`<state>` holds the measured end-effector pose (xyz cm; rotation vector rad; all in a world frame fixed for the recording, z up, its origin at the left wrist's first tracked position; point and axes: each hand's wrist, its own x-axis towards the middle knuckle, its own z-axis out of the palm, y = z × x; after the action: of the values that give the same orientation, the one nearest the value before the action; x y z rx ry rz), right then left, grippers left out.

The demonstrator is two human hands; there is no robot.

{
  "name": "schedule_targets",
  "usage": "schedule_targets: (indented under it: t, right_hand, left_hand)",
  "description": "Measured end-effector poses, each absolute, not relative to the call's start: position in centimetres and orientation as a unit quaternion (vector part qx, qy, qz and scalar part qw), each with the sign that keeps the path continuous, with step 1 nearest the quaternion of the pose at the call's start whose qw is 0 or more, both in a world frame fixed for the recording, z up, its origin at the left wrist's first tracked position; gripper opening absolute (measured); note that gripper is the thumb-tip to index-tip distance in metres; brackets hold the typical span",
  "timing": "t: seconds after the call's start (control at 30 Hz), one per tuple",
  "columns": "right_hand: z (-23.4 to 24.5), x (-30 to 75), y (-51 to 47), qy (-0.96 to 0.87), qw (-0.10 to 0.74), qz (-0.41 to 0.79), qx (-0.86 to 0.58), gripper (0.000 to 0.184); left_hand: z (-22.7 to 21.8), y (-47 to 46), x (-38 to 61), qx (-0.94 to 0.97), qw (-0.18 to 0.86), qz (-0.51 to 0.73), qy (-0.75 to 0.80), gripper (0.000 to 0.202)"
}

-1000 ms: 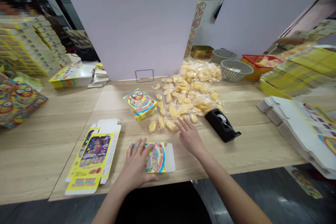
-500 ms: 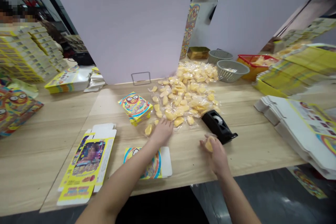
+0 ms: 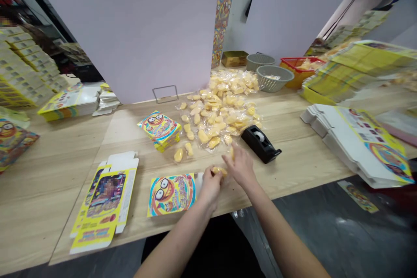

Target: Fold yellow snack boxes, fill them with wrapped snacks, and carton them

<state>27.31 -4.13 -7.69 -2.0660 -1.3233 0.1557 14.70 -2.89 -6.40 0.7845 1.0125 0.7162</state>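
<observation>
Between the thumb and fingers of my left hand [image 3: 211, 189] is a yellow piece in a clear wrapper [image 3: 220, 171], just right of a flat printed box [image 3: 172, 195]. My right hand [image 3: 241, 167] is beside it, thumb and fingers around another wrapped yellow piece [image 3: 232, 153], partly covered by the fingers. Beyond both hands spreads a heap of wrapped yellow pieces [image 3: 224, 104]. Two loose pieces [image 3: 178, 155] lie left of it, near a small stack of printed boxes [image 3: 160, 128]. A black tape dispenser [image 3: 260, 143] sits right of my right hand.
Flattened cartons lie at left [image 3: 104, 200] and in a stack at right [image 3: 358, 143]. Grey baskets [image 3: 274, 79] and a red-rimmed bin [image 3: 295, 74] stand at the back. A pale panel [image 3: 137, 30] rises behind the table, a wire stand [image 3: 165, 94] at its foot.
My left hand has come back from the heap toward the table's front edge and now has a wrapped piece. My right hand has moved left, close to it. The view has shifted slightly.
</observation>
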Motion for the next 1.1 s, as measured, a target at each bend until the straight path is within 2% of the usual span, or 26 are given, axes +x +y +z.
schedule_targets:
  t: [0.1, 0.17, 0.2, 0.27, 0.33, 0.43, 0.57, 0.7, 0.77, 0.87, 0.93, 1.1]
  right_hand:
    - [-9.9, 26.4, -4.8, -0.569, 0.177, 0.075, -0.8, 0.07]
    - [-11.2, 25.5, -5.6, -0.593, 0.151, 0.056, -0.789, 0.074]
    - [-11.6, 25.2, -5.9, -0.602, 0.153, 0.044, -0.782, 0.074]
    - [-12.0, 24.9, -6.7, -0.633, 0.165, 0.039, -0.756, 0.071]
    - [-11.9, 25.2, -7.4, -0.691, 0.17, 0.063, -0.7, 0.066]
    - [-11.2, 25.6, -8.4, -0.79, 0.167, 0.103, -0.581, 0.064]
    - [-10.1, 23.8, -8.1, -0.843, 0.147, 0.111, -0.504, 0.059]
    - [-9.5, 20.2, -6.3, -0.783, 0.156, 0.075, -0.597, 0.043]
    - [-9.3, 19.1, -6.0, -0.749, 0.191, 0.097, -0.627, 0.042]
    - [-9.2, 19.3, -6.7, -0.683, 0.296, 0.189, -0.64, 0.053]
    - [-9.0, 20.2, -7.2, -0.602, 0.356, 0.284, -0.656, 0.048]
    - [-7.3, 20.2, -5.9, -0.361, 0.403, 0.614, -0.575, 0.037]
  left_hand:
    - [-6.1, -4.8, 14.1, 0.394, 0.718, 0.315, 0.479, 0.066]
    - [-5.3, -5.3, 11.5, 0.476, 0.67, 0.307, 0.48, 0.071]
    - [-4.9, -5.3, 9.6, 0.58, 0.604, 0.284, 0.467, 0.071]
    - [-4.4, -4.5, 5.5, 0.777, 0.407, 0.213, 0.43, 0.072]
    - [-4.3, -3.0, 1.7, 0.856, 0.241, 0.129, 0.438, 0.087]
    - [-5.1, -0.8, -1.7, 0.894, 0.134, 0.019, 0.427, 0.094]
    - [-6.1, 0.0, -2.0, 0.908, 0.106, -0.008, 0.406, 0.095]
    - [-6.4, -0.4, -1.5, 0.907, 0.101, 0.005, 0.409, 0.1]
    - [-6.6, -0.5, -1.6, 0.903, 0.101, 0.01, 0.417, 0.104]
    - [-6.7, -0.4, -1.7, 0.898, 0.109, 0.014, 0.426, 0.109]
    - [-6.8, -0.4, -1.6, 0.895, 0.117, 0.018, 0.43, 0.109]
    - [-6.7, -0.4, -1.5, 0.887, 0.13, 0.047, 0.44, 0.106]
